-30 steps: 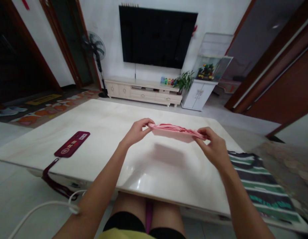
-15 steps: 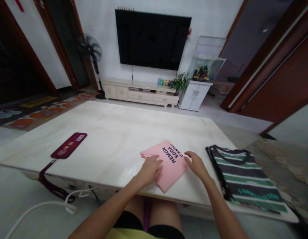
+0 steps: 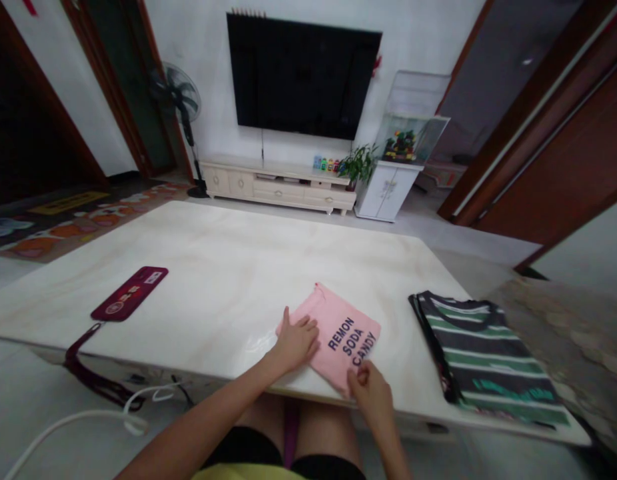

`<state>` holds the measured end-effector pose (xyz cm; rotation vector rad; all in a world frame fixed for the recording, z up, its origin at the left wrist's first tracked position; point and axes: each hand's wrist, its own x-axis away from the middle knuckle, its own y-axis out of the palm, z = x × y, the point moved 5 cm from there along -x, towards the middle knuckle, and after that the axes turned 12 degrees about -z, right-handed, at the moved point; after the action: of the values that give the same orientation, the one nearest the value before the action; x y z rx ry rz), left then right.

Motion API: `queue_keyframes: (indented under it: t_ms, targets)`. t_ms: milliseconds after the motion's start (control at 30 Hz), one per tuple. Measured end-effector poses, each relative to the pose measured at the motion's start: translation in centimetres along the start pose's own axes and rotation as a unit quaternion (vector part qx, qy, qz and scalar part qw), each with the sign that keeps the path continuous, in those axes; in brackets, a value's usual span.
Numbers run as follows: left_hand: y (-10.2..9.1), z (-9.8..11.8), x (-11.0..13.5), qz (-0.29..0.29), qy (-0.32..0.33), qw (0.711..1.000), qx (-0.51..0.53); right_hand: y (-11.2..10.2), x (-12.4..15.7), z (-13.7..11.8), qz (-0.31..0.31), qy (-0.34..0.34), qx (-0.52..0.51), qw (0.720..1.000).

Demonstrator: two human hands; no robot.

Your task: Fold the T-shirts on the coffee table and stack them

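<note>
A pink folded shirt (image 3: 333,320) with the dark letters "REMON SODA CANDY" lies near the front edge of the white table. My left hand (image 3: 297,341) rests on its left side, fingers stretched out and apart. At the shirt's near right edge, below the lettering, my right hand (image 3: 371,390) has its thumb and fingers pinched on the cloth. A small red spot shows at the shirt's far corner. Right of it lies a stack of folded shirts (image 3: 488,353), the top one striped green, grey and white.
On the table's (image 3: 228,253) left part lies a dark red phone (image 3: 130,293), its strap (image 3: 83,367) hanging over the front edge. A white cable (image 3: 73,415) runs below. Beyond stand a fan (image 3: 181,100), a TV cabinet (image 3: 278,190) and a fish tank (image 3: 411,137).
The pink shirt has turned clockwise, its lettering now nearer my right hand. My right hand has moved down and closed on the near right edge; my left hand has flattened on the cloth.
</note>
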<state>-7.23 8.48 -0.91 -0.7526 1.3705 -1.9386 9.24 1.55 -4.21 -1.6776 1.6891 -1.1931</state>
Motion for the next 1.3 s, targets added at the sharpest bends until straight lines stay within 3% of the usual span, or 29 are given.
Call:
queue_keyframes:
  t_ms: [133,200,233,333,400,500,567,800,1000,1067,1167,1300]
  targets:
    - [-0.3,-1.3,-1.1,0.017,-0.037,0.999,-0.036,4.8,5.3,-5.2,-0.098,-0.091,-0.102,0.986]
    - [0.0,-1.3,-1.1,0.031,-0.065,0.996,-0.047,4.4,5.6,-6.9,-0.114,-0.145,-0.134,0.974]
    - [0.4,-1.2,-1.0,0.038,-0.082,0.995,-0.047,3.3,5.0,-7.2,-0.092,-0.164,-0.138,0.972]
    - [2.0,-0.7,-0.1,0.054,-0.133,0.989,-0.018,-0.7,1.4,-6.1,0.032,-0.191,-0.079,0.978]
    - [3.3,-0.5,0.3,0.051,-0.152,0.987,0.006,-1.8,-1.6,-4.8,0.070,-0.169,0.019,0.983]
    - [4.5,-0.5,0.4,0.037,-0.143,0.989,0.022,-0.7,-4.9,-3.1,0.041,-0.094,0.158,0.982]
    - [4.5,-0.8,0.1,0.028,-0.125,0.992,0.022,0.5,-5.7,-2.6,0.026,-0.063,0.205,0.976]
    - [3.6,-0.9,0.3,-0.001,-0.100,0.995,0.024,1.4,-4.3,-2.9,0.042,-0.041,0.224,0.973]
    - [4.6,-0.3,5.3,-0.005,-0.063,0.994,0.093,2.7,0.0,-0.5,0.063,-0.098,0.141,0.983]
    - [5.0,-0.9,8.0,0.040,-0.098,0.981,0.163,2.3,1.2,0.9,0.086,-0.106,0.089,0.987]
    - [5.9,-2.1,11.6,0.119,-0.177,0.937,0.277,0.9,1.8,2.1,0.114,-0.067,0.036,0.991]
    - [7.9,-1.7,13.2,0.129,-0.202,0.858,0.454,-0.5,-0.2,1.0,0.044,-0.006,0.020,0.999]
